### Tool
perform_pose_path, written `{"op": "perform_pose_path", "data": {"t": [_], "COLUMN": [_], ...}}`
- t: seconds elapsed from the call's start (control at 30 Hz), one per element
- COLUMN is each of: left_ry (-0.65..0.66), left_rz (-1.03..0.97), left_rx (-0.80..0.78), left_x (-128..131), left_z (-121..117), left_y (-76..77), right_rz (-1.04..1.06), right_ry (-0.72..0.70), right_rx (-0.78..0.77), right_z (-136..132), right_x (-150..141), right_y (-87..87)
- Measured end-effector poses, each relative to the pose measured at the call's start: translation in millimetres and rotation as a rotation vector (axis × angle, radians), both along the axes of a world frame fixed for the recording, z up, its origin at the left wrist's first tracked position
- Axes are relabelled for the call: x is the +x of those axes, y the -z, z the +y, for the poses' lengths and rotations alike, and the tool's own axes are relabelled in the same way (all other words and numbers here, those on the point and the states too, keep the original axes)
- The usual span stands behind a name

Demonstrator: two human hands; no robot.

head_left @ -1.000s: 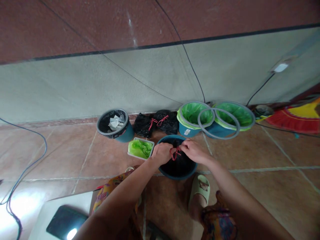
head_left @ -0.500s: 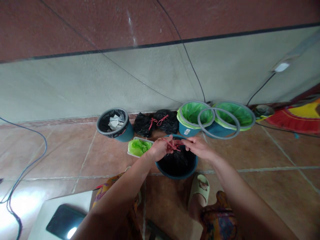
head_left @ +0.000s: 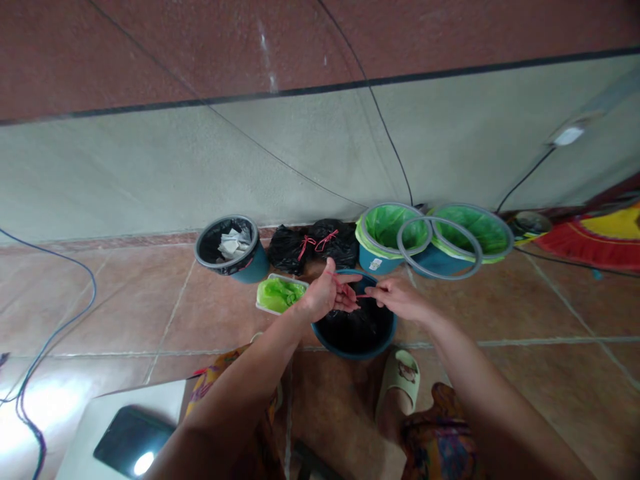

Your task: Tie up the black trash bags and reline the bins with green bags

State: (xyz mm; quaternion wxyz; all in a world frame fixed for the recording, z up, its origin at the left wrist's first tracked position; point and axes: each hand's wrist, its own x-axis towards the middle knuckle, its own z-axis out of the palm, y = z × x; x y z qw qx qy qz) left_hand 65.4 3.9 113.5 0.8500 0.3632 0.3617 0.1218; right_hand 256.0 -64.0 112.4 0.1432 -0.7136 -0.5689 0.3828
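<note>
**Q: What is the state of each hand?**
A: My left hand (head_left: pixel 325 293) is spread, palm up, with the red drawstring (head_left: pixel 364 295) at its fingers; whether the cord is looped round them, I cannot tell. My right hand (head_left: pixel 397 300) pinches the cord between thumb and fingertips.

**Q: Where is the bag?**
A: The black bag (head_left: pixel 353 327) sits inside the blue bin (head_left: pixel 355 355) on the floor before me, just below both hands.

**Q: How should I advise others to handle this cord?**
A: Maintain light, even tension. Grip near the end with the right hand and let the left fingers guide the strand. Avoid jerking; I judge the cord thin enough to snap. Hold slack clear of the rim.

**Q: List the remaining containers.**
A: To the left, a lined bin (head_left: pixel 255 268) holds crumpled white paper (head_left: pixel 234 245). Nearer, a white tray (head_left: pixel 271 311) holds green plastic (head_left: pixel 279 293). To the right, two bins (head_left: pixel 376 262) (head_left: pixel 443 262) carry green liners; a grey ring (head_left: pixel 440 276) overlaps both. Along the wall, two tied bags (head_left: pixel 284 250) (head_left: pixel 340 247) lie side by side; their contents are hidden.
</note>
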Motion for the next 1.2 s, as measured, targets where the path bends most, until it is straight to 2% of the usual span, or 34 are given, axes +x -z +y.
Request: {"op": "perform_pose_path", "data": {"t": [0.13,0.2,0.3,0.4,0.47,0.57,0.63,0.73,0.87,0.93,1.0,1.1,1.2], "left_ry": [-0.126,-0.143,-0.105,-0.098,-0.088,-0.058,-0.056,-0.061,-0.01,-0.007,-0.029,-0.096,-0.042], "left_rz": [0.059,0.059,0.088,0.098,0.068,0.001,-0.042,-0.058,-0.045,-0.05,-0.005,0.208,0.269], "left_rx": [0.136,0.213,0.292,0.356,0.397,0.476,0.52,0.55,0.573,0.572,0.571,0.589,0.585], "left_x": [-2.5,-4.7,-5.9,-3.8,-2.4,-2.7,-4.3,-6.2,-5.9,-6.4,-8.2,-10.8,-7.1], "left_z": [0.2,0.6,0.4,-0.4,-0.4,1.4,3.0,3.9,3.1,4.3,7.3,10.3,4.3], "left_y": [6.3,7.1,6.0,4.0,1.7,-3.2,-6.4,-9.4,-10.5,-10.5,-9.5,-5.3,2.7], "right_rz": [-0.181,-0.151,-0.018,0.113,0.339,0.662,0.707,0.661,0.628,0.625,0.636,0.653,0.709], "right_ry": [0.05,0.047,0.018,0.121,0.207,0.288,0.311,0.27,0.103,0.095,0.17,0.324,0.367], "right_rx": [-0.046,-0.019,0.044,0.126,0.152,0.09,0.049,0.053,0.111,0.11,0.115,0.117,0.06], "right_z": [-0.1,-1.2,-3.2,-4.1,-4.3,-4.1,-3.7,-2.5,-0.4,0.6,1.3,1.3,0.0], "right_x": [6.8,11.5,12.2,-0.4,-14.4,-33.9,-42.0,-47.9,-52.6,-53.2,-51.5,-46.8,-45.9], "right_y": [6.2,9.0,10.6,7.6,3.8,0.5,2.9,14.1,31.4,33.4,28.2,9.9,-8.3]}}
